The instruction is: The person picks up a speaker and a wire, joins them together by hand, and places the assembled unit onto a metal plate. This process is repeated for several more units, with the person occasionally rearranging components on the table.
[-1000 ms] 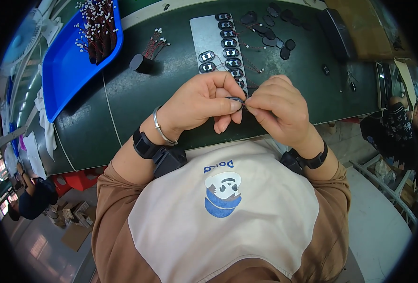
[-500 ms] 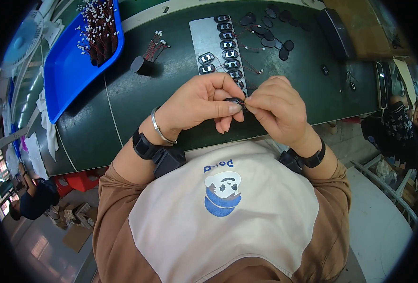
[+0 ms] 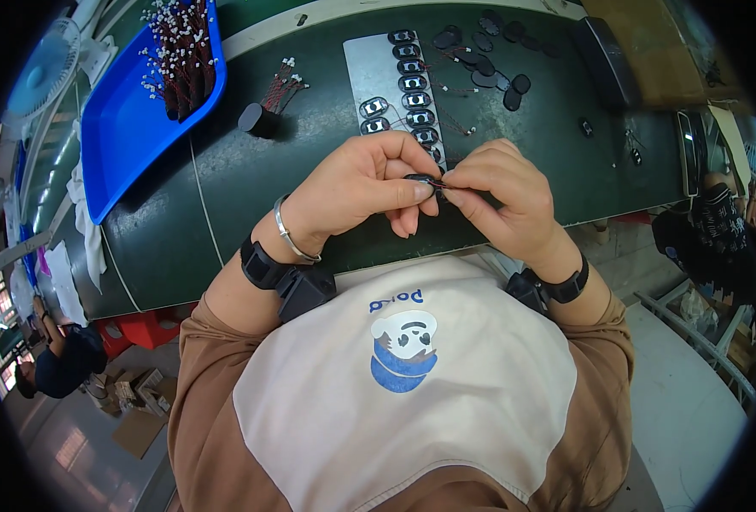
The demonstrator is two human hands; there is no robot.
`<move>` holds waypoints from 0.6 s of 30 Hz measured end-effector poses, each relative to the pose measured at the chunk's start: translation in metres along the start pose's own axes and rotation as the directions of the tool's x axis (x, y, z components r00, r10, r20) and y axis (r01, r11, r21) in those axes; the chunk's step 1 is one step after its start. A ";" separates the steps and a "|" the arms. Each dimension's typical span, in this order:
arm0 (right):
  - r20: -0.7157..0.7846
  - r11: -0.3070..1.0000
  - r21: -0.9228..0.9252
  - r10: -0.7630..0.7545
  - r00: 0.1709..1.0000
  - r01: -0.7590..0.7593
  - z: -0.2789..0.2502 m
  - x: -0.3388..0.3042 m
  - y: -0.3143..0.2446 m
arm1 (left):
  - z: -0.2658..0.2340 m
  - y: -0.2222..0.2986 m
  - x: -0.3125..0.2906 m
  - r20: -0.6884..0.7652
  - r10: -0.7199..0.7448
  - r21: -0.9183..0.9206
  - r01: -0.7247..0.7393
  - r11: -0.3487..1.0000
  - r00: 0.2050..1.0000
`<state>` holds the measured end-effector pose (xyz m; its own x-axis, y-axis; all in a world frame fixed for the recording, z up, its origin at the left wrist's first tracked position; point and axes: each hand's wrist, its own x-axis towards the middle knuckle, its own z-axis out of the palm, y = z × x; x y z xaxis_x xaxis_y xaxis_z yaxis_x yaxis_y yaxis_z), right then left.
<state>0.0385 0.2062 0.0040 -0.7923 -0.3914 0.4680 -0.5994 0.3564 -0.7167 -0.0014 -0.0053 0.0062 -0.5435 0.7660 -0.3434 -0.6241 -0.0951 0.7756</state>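
My left hand (image 3: 365,181) pinches a small black oval speaker (image 3: 418,178) between thumb and fingers, above the near end of a pale metal plate (image 3: 367,66). My right hand (image 3: 510,200) is closed beside it, thumb and forefinger on the thin red and black wires (image 3: 438,183) at the speaker's right end. The fingers partly cover both speaker and wires. On the plate, similar speakers (image 3: 412,84) lie in a long column along its right edge, their wires trailing right to white plugs. A shorter column (image 3: 373,107) lies at the left, partly behind my left hand.
A blue tray (image 3: 109,162) at far left holds bundles of wired parts with white plugs. A dark cylindrical bundle (image 3: 258,120) lies on the green table (image 3: 309,51). Loose black oval pieces (image 3: 484,64) are scattered right of the plate, near a black box (image 3: 606,60).
My right thumb and forefinger have shifted slightly at the wires, and more of the wires shows between the hands. My left hand keeps its hold on the speaker.
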 end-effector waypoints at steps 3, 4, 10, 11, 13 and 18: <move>-0.001 1.000 -0.011 -0.007 1.000 0.007 0.000 0.001 -0.001 | 0.001 0.000 0.000 -0.009 0.006 0.026 -0.005 1.000 1.000; 0.000 1.000 -0.011 -0.007 1.000 0.007 0.000 0.001 -0.001 | 0.001 -0.001 0.000 -0.014 0.008 0.040 -0.008 0.999 1.000; -0.002 1.000 -0.015 -0.007 1.000 0.007 0.001 -0.001 -0.001 | 0.002 -0.002 0.001 -0.026 0.019 0.036 -0.018 0.999 0.999; -0.010 1.000 -0.013 -0.005 1.000 0.005 0.001 -0.001 -0.002 | 0.002 -0.002 0.001 -0.035 0.027 0.025 -0.026 0.999 0.999; -0.013 1.000 -0.015 -0.005 1.000 0.005 0.002 -0.002 -0.002 | 0.003 -0.003 0.001 -0.044 0.035 0.014 -0.034 0.999 0.998; -0.020 1.000 -0.023 -0.017 1.000 0.017 0.003 -0.002 -0.005 | 0.004 -0.002 0.000 -0.078 0.052 0.051 -0.048 0.998 0.996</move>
<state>0.0436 0.2027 0.0051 -0.7839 -0.3802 0.4908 -0.6152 0.3688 -0.6968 0.0022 -0.0026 0.0069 -0.6171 0.7083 -0.3427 -0.5679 -0.0994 0.8171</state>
